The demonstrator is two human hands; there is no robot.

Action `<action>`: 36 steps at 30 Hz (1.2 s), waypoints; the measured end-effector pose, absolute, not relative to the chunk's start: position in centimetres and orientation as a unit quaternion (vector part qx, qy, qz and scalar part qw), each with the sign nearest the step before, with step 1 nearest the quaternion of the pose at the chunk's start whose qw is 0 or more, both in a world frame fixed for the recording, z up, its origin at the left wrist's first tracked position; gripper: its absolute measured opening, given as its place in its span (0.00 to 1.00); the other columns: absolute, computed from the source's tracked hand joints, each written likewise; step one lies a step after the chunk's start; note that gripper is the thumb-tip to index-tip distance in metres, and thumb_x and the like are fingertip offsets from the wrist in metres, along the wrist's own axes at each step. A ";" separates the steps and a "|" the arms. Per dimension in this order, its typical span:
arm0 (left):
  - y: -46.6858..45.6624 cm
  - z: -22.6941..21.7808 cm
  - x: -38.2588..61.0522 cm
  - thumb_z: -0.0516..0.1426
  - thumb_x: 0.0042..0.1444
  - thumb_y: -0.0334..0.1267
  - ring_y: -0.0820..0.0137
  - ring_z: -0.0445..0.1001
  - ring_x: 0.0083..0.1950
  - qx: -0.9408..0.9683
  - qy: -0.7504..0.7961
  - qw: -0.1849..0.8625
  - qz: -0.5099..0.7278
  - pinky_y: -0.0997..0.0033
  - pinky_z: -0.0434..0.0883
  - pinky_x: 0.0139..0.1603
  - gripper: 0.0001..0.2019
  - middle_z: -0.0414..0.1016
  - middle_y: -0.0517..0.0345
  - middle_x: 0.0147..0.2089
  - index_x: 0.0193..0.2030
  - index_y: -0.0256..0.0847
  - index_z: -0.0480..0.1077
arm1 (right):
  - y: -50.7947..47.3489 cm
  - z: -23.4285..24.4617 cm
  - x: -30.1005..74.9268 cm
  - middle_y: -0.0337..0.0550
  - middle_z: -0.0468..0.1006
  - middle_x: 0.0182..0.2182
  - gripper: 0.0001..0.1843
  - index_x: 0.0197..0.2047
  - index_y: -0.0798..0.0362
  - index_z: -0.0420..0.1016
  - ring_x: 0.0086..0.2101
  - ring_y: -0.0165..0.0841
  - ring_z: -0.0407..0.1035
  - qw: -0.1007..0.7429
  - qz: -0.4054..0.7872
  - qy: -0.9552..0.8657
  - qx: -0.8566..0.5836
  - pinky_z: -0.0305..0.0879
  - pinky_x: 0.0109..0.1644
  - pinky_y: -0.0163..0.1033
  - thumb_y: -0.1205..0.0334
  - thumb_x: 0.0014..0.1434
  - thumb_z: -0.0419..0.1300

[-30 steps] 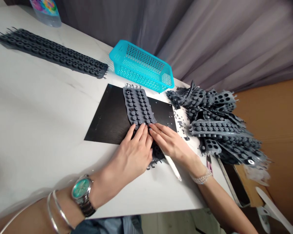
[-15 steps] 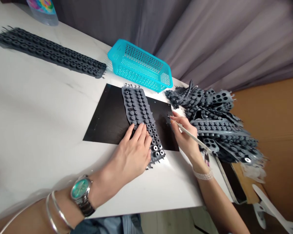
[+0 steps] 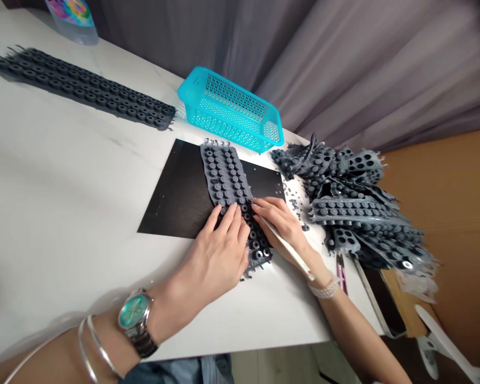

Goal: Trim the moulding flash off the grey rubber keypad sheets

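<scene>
A grey rubber sheet of ring-shaped parts (image 3: pixel 225 173) lies across a black mat (image 3: pixel 176 197) on the white table. My left hand (image 3: pixel 220 248) rests on its lower left part, fingers stretched out and pressing it down. In my right hand (image 3: pixel 282 224) is a slim white pen-like tool (image 3: pixel 290 249), held in a pinch. Its front end is at the sheet's right edge, close to my left fingertips; the very tip is too small to make out. Near my hands, the lower rings show open holes, while the upper ones look filled with round plugs.
A turquoise basket (image 3: pixel 232 120) stands behind the mat. Another dark ring strip (image 3: pixel 84 88) lies at the back left, near a bottle (image 3: pixel 76 21). Crumpled grey sheets (image 3: pixel 356 208) are heaped on the right, with small dark bits (image 3: pixel 294 194) and a pink-handled tool (image 3: pixel 341 274) nearby.
My right hand has moved left with the white tool, from the mat's right edge onto the sheet. My left hand stays in place on the sheet.
</scene>
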State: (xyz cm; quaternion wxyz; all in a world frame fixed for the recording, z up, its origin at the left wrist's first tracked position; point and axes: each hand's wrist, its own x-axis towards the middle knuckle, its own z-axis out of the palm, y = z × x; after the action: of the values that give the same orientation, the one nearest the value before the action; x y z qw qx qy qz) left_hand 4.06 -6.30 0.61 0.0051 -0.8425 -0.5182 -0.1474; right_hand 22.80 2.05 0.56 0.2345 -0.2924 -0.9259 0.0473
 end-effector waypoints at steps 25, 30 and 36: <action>-6.3 0.4 4.0 0.45 0.66 0.40 0.51 0.59 0.69 -0.843 -0.516 0.009 -0.153 0.47 0.57 0.68 0.24 0.64 0.32 0.66 0.61 0.24 0.66 | 3.7 -0.3 24.6 0.49 0.79 0.45 0.13 0.49 0.52 0.73 0.45 0.39 0.74 0.367 0.074 -0.778 -0.505 0.71 0.51 0.48 0.56 0.69 0.51; -6.3 0.1 4.0 0.45 0.66 0.40 0.50 0.58 0.69 -0.842 -0.516 0.014 -0.154 0.47 0.56 0.68 0.24 0.64 0.31 0.66 0.60 0.24 0.65 | 2.9 0.7 24.3 0.51 0.73 0.56 0.10 0.48 0.50 0.74 0.55 0.42 0.67 0.309 0.055 -0.845 -0.433 0.67 0.58 0.54 0.59 0.67 0.55; -6.3 0.1 4.1 0.46 0.65 0.40 0.51 0.59 0.69 -0.839 -0.521 0.018 -0.156 0.48 0.55 0.69 0.24 0.66 0.32 0.65 0.61 0.23 0.65 | 1.6 1.4 21.5 0.49 0.77 0.52 0.13 0.53 0.50 0.72 0.54 0.41 0.67 0.217 0.031 -0.932 -0.288 0.70 0.55 0.51 0.64 0.67 0.55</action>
State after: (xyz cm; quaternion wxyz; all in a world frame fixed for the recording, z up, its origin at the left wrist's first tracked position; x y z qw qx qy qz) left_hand 4.14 -6.34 0.15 0.0175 -0.8393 -0.5206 -0.1557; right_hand 21.47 1.57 1.37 0.2171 -0.2880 -0.9322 0.0308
